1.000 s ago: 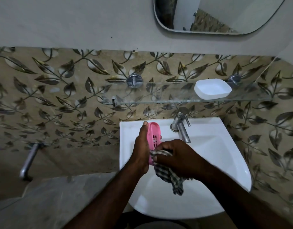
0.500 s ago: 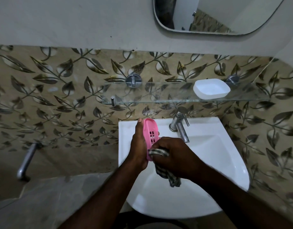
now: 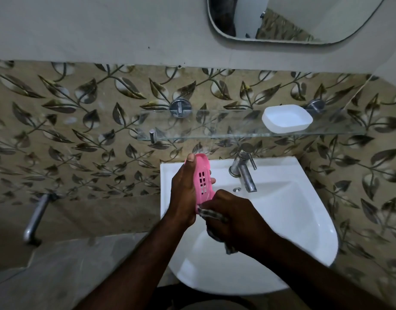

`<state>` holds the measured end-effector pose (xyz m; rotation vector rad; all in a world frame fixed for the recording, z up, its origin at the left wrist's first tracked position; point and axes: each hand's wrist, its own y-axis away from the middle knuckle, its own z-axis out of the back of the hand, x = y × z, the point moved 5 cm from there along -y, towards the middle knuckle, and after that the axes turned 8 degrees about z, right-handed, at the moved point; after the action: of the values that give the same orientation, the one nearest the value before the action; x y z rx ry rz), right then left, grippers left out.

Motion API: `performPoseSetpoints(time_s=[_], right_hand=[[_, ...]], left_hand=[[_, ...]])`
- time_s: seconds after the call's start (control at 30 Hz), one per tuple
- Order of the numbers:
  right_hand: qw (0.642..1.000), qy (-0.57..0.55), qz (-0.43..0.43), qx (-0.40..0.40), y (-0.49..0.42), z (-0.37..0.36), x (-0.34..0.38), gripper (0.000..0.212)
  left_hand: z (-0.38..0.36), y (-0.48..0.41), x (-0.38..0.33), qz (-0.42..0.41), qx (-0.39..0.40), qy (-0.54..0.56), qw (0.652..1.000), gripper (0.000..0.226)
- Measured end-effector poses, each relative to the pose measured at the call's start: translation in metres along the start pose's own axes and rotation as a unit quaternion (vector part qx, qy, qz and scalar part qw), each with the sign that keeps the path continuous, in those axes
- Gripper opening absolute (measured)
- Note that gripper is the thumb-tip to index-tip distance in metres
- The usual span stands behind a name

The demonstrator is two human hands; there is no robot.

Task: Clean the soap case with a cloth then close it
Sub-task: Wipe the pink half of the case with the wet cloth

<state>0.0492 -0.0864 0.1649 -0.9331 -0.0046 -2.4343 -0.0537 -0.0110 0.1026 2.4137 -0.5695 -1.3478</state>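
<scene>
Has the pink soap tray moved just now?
Yes, the pink soap tray shifted slightly up and left; its tip now passes the basin rim.

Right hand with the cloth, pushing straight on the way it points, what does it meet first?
The pink soap tray in the left hand; the cloth in the right hand seems to touch its lower end.

We have one view only, from a wide-angle camera on the person's head. It looks forward and down, facing the leaf-tiled wall (image 3: 80,130), close above the washbasin (image 3: 299,220), with the left hand (image 3: 184,189) and right hand (image 3: 233,218) near mid-frame.
</scene>
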Motion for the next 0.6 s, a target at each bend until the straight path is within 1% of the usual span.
performPoseSetpoints(time_s=[0.07,0.13,0.17,0.23,0.3,0.33,0.4,0.5,0.53,0.6], right_hand=[[0.995,0.096,0.002,0.010,0.002,0.003,-0.008,0.023],[0.988,0.154,-0.016,0.008,0.000,0.005,-0.017,0.021],[0.987,0.156,-0.031,-0.001,-0.002,0.007,-0.020,0.020],[0.992,0.113,-0.046,-0.016,-0.003,0.005,-0.017,0.019],[0.998,0.050,-0.029,-0.015,-0.001,0.000,-0.005,0.018],[0.999,0.039,-0.012,-0.012,-0.001,-0.001,0.000,0.018],[0.998,0.061,-0.003,-0.003,-0.001,0.001,0.000,0.020],[0.994,0.101,-0.045,0.010,-0.003,0.007,-0.020,0.017],[0.994,0.100,-0.049,0.001,-0.003,0.007,-0.021,0.016],[0.997,0.060,-0.035,-0.015,-0.004,0.001,-0.012,0.016]], left_hand=[[0.001,0.000,0.000,0.005,-0.008,0.000,1.000,0.093],[0.000,-0.002,0.002,0.013,-0.014,0.000,1.000,0.087],[0.000,-0.003,0.002,0.017,-0.015,0.000,1.000,0.085],[-0.002,-0.002,0.000,0.020,-0.013,0.005,1.000,0.089],[-0.003,-0.003,-0.003,0.014,-0.006,0.013,1.000,0.095],[-0.002,-0.003,-0.003,0.013,-0.003,0.014,1.000,0.097],[0.000,-0.003,-0.002,0.015,-0.002,0.019,1.000,0.099],[0.002,-0.005,0.001,0.022,0.000,0.016,1.000,0.104],[0.002,-0.004,0.001,0.026,0.001,0.015,1.000,0.105],[0.001,-0.005,0.001,0.028,0.003,0.029,0.999,0.104]])
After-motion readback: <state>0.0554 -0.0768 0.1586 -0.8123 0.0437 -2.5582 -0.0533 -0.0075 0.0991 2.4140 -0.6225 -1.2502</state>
